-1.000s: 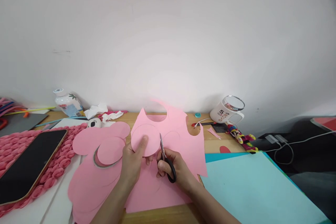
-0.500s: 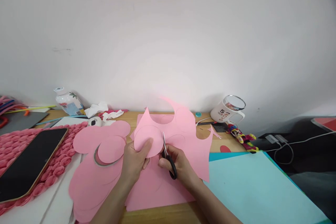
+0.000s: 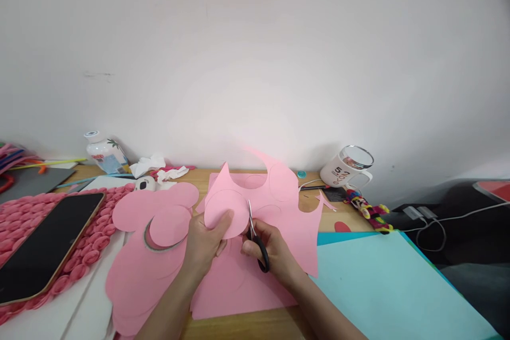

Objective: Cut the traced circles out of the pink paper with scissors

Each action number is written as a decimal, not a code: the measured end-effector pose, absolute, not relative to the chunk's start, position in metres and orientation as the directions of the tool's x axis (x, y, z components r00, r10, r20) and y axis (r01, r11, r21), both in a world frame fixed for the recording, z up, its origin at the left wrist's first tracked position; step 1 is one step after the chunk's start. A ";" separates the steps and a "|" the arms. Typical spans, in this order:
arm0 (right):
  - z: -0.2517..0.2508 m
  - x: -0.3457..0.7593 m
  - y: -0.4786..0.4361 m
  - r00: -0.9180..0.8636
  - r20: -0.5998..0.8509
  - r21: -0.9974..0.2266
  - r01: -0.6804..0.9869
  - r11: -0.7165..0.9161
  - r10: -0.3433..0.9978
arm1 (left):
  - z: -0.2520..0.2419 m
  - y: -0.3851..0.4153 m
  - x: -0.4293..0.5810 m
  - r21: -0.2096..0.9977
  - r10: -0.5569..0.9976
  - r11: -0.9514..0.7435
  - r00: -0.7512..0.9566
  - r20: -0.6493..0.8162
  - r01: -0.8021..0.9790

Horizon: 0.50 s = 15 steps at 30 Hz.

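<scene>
My left hand (image 3: 205,247) pinches a part-cut circle (image 3: 223,212) in a large pink paper sheet (image 3: 279,218), thumb on top, lifting the sheet off the wooden desk. My right hand (image 3: 271,249) grips black-handled scissors (image 3: 255,234), whose blades stand upright against the circle's right edge. Pencilled circle outlines show on the sheet's far part.
A pile of cut pink circles (image 3: 155,223) lies to the left. Farther left, a black phone (image 3: 43,247) rests on a pink knitted mat (image 3: 24,218). Turquoise paper (image 3: 378,287) covers the right. A white mug (image 3: 346,170), a small bottle (image 3: 104,154) and cables (image 3: 430,220) sit near the wall.
The pink sheet has turned and risen a little in my hands. The scissors have moved slightly right along the circle's edge.
</scene>
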State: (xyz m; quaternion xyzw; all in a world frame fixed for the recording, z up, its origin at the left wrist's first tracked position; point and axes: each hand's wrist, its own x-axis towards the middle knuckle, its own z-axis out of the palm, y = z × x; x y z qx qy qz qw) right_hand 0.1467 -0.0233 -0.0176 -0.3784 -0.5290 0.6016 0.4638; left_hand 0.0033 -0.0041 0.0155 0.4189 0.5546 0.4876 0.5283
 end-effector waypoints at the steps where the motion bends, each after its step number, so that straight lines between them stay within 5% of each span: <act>1: -0.018 0.147 -0.023 -0.280 0.036 -0.987 -0.157 -0.009 0.959 | 0.015 -0.004 0.003 0.983 0.979 0.177 -0.089 -0.181 -0.058; 15: -0.015 0.146 -0.025 -0.286 0.001 -0.991 -0.132 -0.038 0.958 | 0.016 -0.002 0.001 0.978 0.979 0.187 -0.068 -0.194 -0.093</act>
